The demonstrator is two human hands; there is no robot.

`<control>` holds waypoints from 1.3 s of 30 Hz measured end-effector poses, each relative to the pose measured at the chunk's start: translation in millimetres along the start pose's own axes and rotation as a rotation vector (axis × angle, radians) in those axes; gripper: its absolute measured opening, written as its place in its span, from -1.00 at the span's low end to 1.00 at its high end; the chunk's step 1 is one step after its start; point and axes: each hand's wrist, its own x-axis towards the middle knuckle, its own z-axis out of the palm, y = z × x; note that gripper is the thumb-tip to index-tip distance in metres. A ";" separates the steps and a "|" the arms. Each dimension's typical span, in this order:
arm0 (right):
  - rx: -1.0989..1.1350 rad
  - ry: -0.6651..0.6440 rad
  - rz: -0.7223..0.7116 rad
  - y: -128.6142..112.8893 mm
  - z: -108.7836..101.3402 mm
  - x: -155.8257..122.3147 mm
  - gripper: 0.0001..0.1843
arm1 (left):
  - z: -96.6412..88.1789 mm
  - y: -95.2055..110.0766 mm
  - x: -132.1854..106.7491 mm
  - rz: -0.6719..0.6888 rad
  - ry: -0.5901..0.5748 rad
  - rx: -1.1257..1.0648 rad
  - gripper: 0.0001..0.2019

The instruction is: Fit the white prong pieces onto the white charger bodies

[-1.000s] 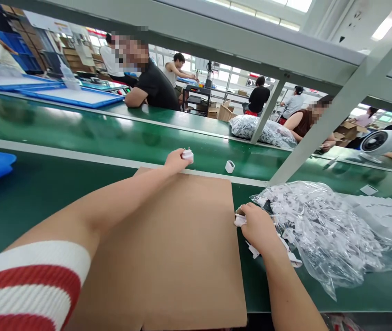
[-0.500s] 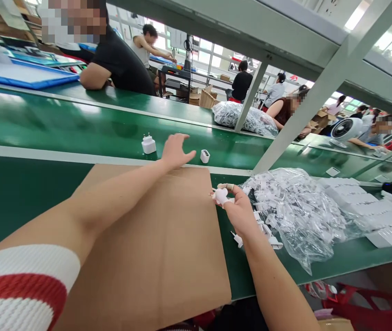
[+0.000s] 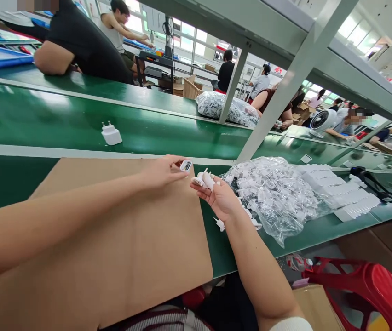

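Observation:
My left hand (image 3: 164, 171) grips a small white charger housing (image 3: 186, 166) by its sides, its open end with dark inner parts showing. Close by on the right, my right hand (image 3: 218, 195) is closed round a white plug piece (image 3: 205, 180) with pins; a white covering sits on one finger. The two pieces are near each other but apart, above the right edge of a cardboard sheet (image 3: 113, 239). On the green belt a whole white charger (image 3: 111, 134) stands with its two pins up. Several loose plug pieces (image 3: 221, 224) lie below my right hand.
A clear plastic bag (image 3: 275, 197) full of white plug parts lies at right, before rows of white housings (image 3: 341, 188). A slanted metal post (image 3: 272, 110) rises behind it. A red stool (image 3: 371, 280) stands at lower right. Co-workers sit across the belt.
My left hand has picked up the charger housing from the belt and brought it back toward my right hand. My right hand has turned its plug piece upward. The view has shifted right.

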 end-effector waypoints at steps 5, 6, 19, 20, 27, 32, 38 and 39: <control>-0.149 0.071 -0.164 8.8 8.6 -0.8 -0.64 | 3.4 20.1 -86.2 0.089 -0.180 0.001 -0.50; -0.223 0.104 -0.227 10.7 10.7 -1.5 -0.65 | 6.4 21.8 -97.7 0.073 -0.201 -0.023 -0.49; -0.980 -0.029 -0.548 24.8 14.9 -19.2 -0.78 | 17.7 17.4 -115.5 0.000 -0.115 -0.254 -0.73; -1.019 -0.029 -0.569 25.5 15.2 -19.8 -0.78 | 17.9 16.7 -115.9 -0.005 -0.103 -0.258 -0.73; -1.234 -0.028 -0.683 27.0 18.8 -19.6 -0.87 | 20.2 14.3 -117.5 0.012 -0.056 -0.305 -0.76; -1.273 -0.049 -0.716 29.9 20.1 -17.4 -0.89 | 19.0 15.2 -116.7 0.011 -0.062 -0.318 -0.78; -1.113 -0.016 -0.819 31.3 23.3 -18.8 -0.89 | 17.0 15.9 -116.5 0.007 -0.090 -0.296 -0.78; -1.100 -0.010 -0.829 31.1 23.7 -19.0 -0.90 | 16.8 15.9 -116.6 0.007 -0.092 -0.290 -0.78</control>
